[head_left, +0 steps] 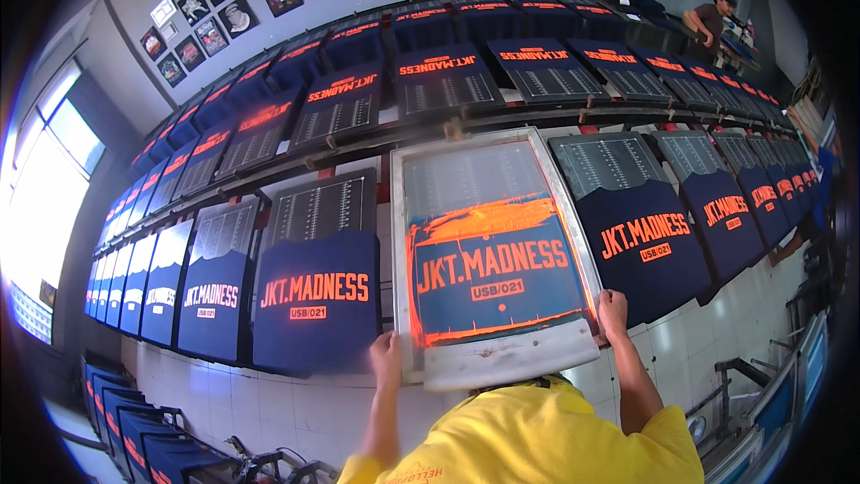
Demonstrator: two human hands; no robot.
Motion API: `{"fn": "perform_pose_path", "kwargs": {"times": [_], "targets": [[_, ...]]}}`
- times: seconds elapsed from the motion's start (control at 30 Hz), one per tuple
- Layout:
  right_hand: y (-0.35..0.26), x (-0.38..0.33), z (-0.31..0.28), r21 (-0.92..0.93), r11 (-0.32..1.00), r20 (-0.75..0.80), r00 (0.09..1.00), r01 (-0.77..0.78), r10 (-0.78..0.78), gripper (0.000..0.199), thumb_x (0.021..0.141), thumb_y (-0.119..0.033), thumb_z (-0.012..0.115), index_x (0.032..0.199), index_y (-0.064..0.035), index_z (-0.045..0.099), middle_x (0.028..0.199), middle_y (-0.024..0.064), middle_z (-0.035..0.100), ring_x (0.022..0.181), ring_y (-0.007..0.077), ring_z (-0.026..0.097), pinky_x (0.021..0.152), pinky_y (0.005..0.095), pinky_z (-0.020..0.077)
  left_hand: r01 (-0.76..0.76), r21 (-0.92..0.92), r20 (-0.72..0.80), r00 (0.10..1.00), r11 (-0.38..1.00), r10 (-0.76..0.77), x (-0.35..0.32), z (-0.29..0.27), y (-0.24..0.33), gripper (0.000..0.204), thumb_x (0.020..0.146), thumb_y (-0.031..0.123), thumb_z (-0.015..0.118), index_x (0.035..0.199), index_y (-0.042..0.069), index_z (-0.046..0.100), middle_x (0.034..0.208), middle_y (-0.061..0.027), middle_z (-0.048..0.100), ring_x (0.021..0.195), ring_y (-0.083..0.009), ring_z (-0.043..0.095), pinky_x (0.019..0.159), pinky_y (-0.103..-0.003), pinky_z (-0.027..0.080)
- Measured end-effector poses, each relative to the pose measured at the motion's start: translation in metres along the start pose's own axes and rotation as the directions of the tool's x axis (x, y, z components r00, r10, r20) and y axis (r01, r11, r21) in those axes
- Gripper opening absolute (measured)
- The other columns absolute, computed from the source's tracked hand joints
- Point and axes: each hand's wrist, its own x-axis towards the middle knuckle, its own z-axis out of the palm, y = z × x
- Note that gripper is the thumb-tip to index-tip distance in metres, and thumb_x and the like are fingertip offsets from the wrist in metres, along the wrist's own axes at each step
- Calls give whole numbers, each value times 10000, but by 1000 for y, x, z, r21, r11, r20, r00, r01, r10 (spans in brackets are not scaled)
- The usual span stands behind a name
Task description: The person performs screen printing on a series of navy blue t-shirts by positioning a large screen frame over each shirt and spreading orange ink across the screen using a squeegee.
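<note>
One screen frame (401,251) lay between two sets of fingers: the right fingers (610,302) pinched its right edge; the left fingers (386,341), blurred, were at its left edge, their grip impossible to tell. One bank of orange ink (488,218) sat beyond both. One navy shirt (313,341) lay just left of the left fingers, another navy shirt (649,280) beyond the right.

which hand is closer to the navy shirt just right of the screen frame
Your right hand, at the right edge of the frame, beside that shirt; your left hand is at the frame's far lower left.
</note>
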Motion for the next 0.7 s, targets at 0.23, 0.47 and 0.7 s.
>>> {"fn": "perform_pose_path", "kwargs": {"times": [0.23, 0.47, 0.7], "targets": [[0, -4, 5, -26, 998, -50, 997, 65, -66, 319, 903, -182, 500, 742, 75, 596, 653, 241, 580, 608, 328, 600, 618, 465, 433, 20, -10, 26, 999, 1000, -19, 8, -3, -15, 277, 942, 168, 588, 1010, -81, 690, 782, -51, 666, 707, -124, 584, 636, -305, 473], [7, -2, 18, -66, 998, -51, 998, 20, -23, 315, 915, -193, 484, 769, 44, 630, 685, 224, 619, 647, 336, 652, 628, 458, 471, -148, 94, 133, 982, 985, 134, 11, -10, -2, 257, 938, 164, 612, 865, -72, 685, 620, 12, 528, 601, -66, 433, 526, -299, 361], [1, -7, 17, -77, 997, -67, 998, 13, -18, 373, 932, -251, 459, 775, 42, 629, 804, 274, 640, 787, 472, 620, 737, 516, 479, -214, 180, 100, 975, 960, 198, 17, -2, -10, 312, 925, 180, 608, 732, -65, 600, 563, -9, 455, 569, -85, 376, 513, -335, 328]]}}
